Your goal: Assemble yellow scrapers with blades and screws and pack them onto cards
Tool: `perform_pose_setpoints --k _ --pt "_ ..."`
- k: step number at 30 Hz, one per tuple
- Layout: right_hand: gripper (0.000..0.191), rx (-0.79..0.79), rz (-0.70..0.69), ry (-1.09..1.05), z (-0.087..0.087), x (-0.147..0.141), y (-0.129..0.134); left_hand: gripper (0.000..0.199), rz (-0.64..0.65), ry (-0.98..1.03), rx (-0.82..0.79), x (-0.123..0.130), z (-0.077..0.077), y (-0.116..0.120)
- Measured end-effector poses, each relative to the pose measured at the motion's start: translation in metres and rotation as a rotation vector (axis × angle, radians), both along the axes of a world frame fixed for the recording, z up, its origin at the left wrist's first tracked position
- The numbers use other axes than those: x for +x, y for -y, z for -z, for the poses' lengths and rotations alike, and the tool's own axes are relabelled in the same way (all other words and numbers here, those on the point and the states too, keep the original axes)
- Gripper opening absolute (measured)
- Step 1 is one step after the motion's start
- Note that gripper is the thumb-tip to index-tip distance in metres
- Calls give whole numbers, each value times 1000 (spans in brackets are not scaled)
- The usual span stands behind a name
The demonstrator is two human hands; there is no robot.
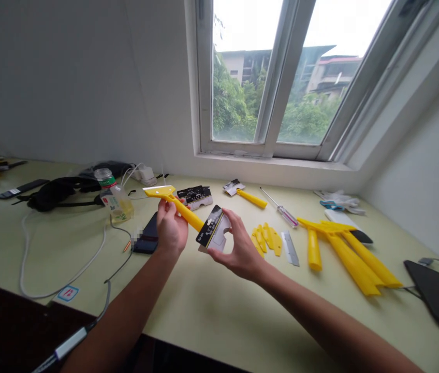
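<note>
Yellow plastic scraper point(183, 210) sits in the air above the middle of the table, closed in the left hand point(172, 228), whose fingers wrap the handle just behind the wide head. Its long axis runs on a slant across the person's front: the flat head points away and to the left, toward the table's far edge, and the handle end slopes toward the right hand point(238, 249). That end meets or passes behind a black-and-white carded blade pack point(212, 231); which of the two it is cannot be told. The right hand pinches the pack by its edge between thumb and fingers, leaving its face open, seemingly to bring the card and tool together in view.

Along the far edge, below the window point(266, 77), lie a smaller yellow scraper point(251, 198), a screwdriver point(281, 210) and black packaged cards point(194, 197). Toward the right edge are long yellow scrapers point(346, 251), with small yellow blades point(266, 239) and a metal blade point(289, 248) nearer the middle. These lie spread apart, apparently so each piece shows. Near the left hand sit a dark phone point(145, 235) and a plastic bottle point(114, 196), with a black bag point(60, 192) farther toward the left edge.
</note>
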State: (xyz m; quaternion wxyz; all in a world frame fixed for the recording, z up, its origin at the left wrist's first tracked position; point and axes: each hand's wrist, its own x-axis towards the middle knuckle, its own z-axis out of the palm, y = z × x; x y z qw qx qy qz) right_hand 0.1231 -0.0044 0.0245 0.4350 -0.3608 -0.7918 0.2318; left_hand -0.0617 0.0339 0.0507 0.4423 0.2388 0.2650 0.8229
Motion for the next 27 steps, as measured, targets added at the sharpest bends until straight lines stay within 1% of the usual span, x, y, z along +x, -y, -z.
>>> perform_pose_setpoints --k 5,7,12,15,18,22,25,27 --pt "89 19 11 16 6 5 0 13 -42 62 16 -7 -8 3" --pt "88 37 14 -6 7 5 0 13 -35 78 8 -7 -9 3" --pt "85 112 -23 -79 12 -3 7 13 87 80 3 9 -1 11" --pt "80 97 -2 -121 14 -8 11 13 165 70 24 17 3 15" --pt "79 65 8 -148 9 -6 9 14 238 19 60 15 2 15" --pt "81 46 -14 -176 -4 5 2 19 322 -87 94 7 0 11" --pt "83 32 -72 -182 -9 10 2 25 294 -136 124 5 -2 12" --pt "83 52 -77 -184 -9 10 4 26 263 -146 153 7 -2 14"
